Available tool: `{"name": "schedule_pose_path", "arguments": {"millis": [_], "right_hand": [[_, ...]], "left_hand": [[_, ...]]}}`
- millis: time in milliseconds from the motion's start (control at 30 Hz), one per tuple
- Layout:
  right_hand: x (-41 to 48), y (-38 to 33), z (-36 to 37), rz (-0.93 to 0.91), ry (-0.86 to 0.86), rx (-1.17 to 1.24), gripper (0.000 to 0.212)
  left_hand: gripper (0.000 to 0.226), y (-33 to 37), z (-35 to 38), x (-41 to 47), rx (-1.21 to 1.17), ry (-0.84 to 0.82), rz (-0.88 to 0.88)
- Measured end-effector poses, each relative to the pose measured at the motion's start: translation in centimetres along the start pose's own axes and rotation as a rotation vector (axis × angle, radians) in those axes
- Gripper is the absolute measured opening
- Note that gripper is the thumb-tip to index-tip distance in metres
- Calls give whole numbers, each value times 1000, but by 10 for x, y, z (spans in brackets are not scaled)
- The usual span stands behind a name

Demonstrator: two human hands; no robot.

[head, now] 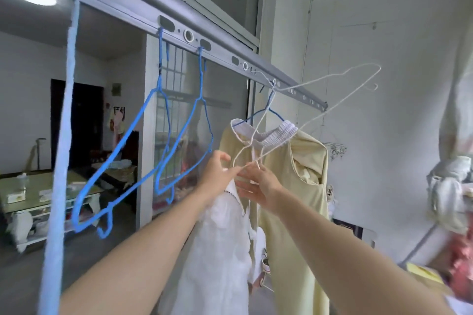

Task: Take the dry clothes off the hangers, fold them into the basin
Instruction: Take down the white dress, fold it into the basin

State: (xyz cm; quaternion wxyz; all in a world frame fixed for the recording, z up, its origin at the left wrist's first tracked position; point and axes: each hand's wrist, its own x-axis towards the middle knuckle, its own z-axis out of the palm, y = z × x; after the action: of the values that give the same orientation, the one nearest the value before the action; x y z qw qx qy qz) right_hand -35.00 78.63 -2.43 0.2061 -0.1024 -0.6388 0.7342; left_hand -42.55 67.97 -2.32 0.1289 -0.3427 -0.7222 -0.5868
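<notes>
The job looks partly done, going by what hangs from the drying rail (pixel 143 5). Two blue hangers (pixel 122 140) near the middle of the rail are bare, so their clothes appear to be off already. A white top (pixel 220 250) is the piece in hand. Its white hanger (pixel 314 115) is hooked on the rail further along and tipped steeply, one end high to the right and the other down at the hands. The top has mostly slid off it and hangs below the wrists. The left hand (pixel 220 169) has a closed grip, thumb and forefinger pinching the low end of the wire. The right hand (pixel 258 186) meets it there and seems to pinch the top's shoulder edge to draw it off, though wire and cloth are hard to tell apart at that spot. Just behind, touching the white top, a pale yellow garment (pixel 289 199) hangs on a blue hanger of its own and is untouched. So at least two pieces have yet to come down, and more may hang out of view. The basin does not show, so I cannot say how much has been folded into it. At the right edge there is a blurred heap of cloth (pixel 448 186), which may be laundry. In the room beyond the glass stands a low surface (pixel 15 208) with small things on it.
</notes>
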Motion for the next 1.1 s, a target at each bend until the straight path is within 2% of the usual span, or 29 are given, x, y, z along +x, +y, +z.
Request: {"name": "schedule_pose_path", "arguments": {"millis": [100,200,400,500,567,633,733,867,900,967,1000,1100], "right_hand": [[-14,11,-12,42,1,-39,33],[-30,26,-24,60,-50,-197,37],[-69,46,-38,10,-301,-800,46],[-104,46,-46,8,-372,-882,59],[-136,40,-52,95,-431,-862,57],[-162,43,-69,204,-505,-868,44],[-196,48,-102,219,-348,-1005,37],[-222,54,-136,377,-401,-1012,55],[-229,52,-143,384,-390,-1046,54],[-246,45,-163,325,-325,-1172,37],[-251,43,-175,295,-271,-1204,35],[-270,34,-220,173,-128,-1189,48]], "left_hand": [[15,10,-2,-14,-10,-72,105],[25,17,-6,-30,-18,-166,148],[28,52,-9,-75,-83,-451,144],[29,77,3,-96,-109,-513,167],[27,92,15,-113,-134,-555,176],[29,105,29,-130,-139,-594,176],[31,122,47,-152,-164,-626,179],[23,150,57,-173,-222,-636,124],[24,156,57,-175,-237,-645,113],[28,164,59,-180,-229,-673,107],[29,166,59,-181,-209,-675,111],[34,175,63,-187,-118,-668,182]]}}
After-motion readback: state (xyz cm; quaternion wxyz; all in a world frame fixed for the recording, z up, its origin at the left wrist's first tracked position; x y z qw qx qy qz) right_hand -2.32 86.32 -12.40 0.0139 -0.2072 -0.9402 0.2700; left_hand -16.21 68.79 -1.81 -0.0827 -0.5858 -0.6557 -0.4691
